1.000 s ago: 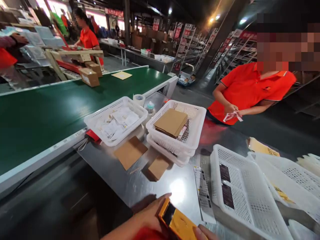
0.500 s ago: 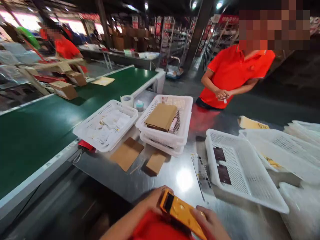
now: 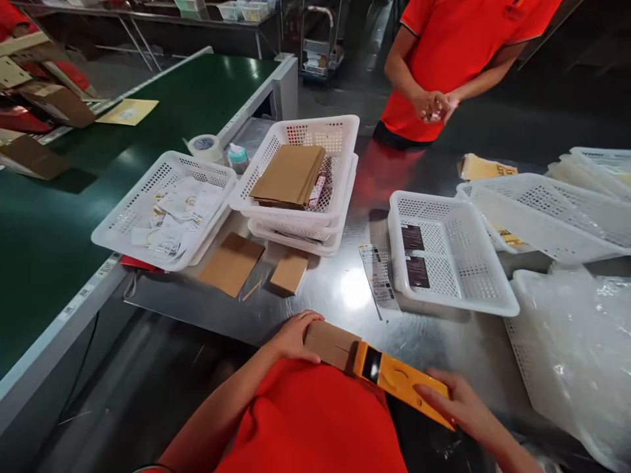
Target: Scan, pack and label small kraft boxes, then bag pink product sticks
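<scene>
A yellow-orange plastic hand tool point(image 3: 401, 381) is clasped firmly in the right hand point(image 3: 456, 401), its left end set at the right end of a brown cardboard box point(image 3: 332, 345). The box is gripped at its left end by the left hand point(image 3: 298, 336), at the near edge of a shiny metal table point(image 3: 328, 282). A strip of white printed labels point(image 3: 378, 279) and a white perforated plastic basket point(image 3: 458, 301) holding two dark cards point(image 3: 413, 238) are seen farther right; flat brown cardboard pieces point(image 3: 286, 172) are stacked in another basket point(image 3: 296, 222), far and left.
</scene>
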Tool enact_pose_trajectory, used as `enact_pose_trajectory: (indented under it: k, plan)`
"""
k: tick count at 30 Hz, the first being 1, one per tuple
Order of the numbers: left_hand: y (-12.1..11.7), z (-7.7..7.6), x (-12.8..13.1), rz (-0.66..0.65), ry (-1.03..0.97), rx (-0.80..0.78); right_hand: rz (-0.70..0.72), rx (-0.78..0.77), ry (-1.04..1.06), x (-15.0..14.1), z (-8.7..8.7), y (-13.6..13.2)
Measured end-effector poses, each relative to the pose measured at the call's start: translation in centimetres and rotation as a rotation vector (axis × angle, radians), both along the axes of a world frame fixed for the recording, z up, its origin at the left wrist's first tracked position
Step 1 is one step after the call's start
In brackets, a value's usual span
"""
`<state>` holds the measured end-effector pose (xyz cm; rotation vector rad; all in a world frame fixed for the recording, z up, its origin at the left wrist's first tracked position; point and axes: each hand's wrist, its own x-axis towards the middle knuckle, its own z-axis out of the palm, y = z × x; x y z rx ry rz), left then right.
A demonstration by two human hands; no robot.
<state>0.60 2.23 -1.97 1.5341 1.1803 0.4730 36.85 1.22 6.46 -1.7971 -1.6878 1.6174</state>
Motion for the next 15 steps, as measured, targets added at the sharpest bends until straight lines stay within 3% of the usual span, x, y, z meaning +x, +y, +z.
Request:
enact_pose_trajectory:
  k: [4,9,12,15]
  plan:
    - [0.1,0.3,0.0,-0.014,0.001,-0.026,-0.037,0.038,0.028,1.2,-1.8,-1.0]
    - [0.2,1.7,-2.6,-0.032,0.1,-0.062,0.013,-0.01,0.076,-1.3,-3.5,-0.2]
    - [0.4,3.4,-4.7,-0.07,0.328,-0.029,0.086,-0.027,0.116,-3.7,-4.9,0.7]
    - [0.4,5.0,-4.7,-0.189,0.628,0.098,0.138,-0.033,0.169,-6.2,-6.4,1.4]
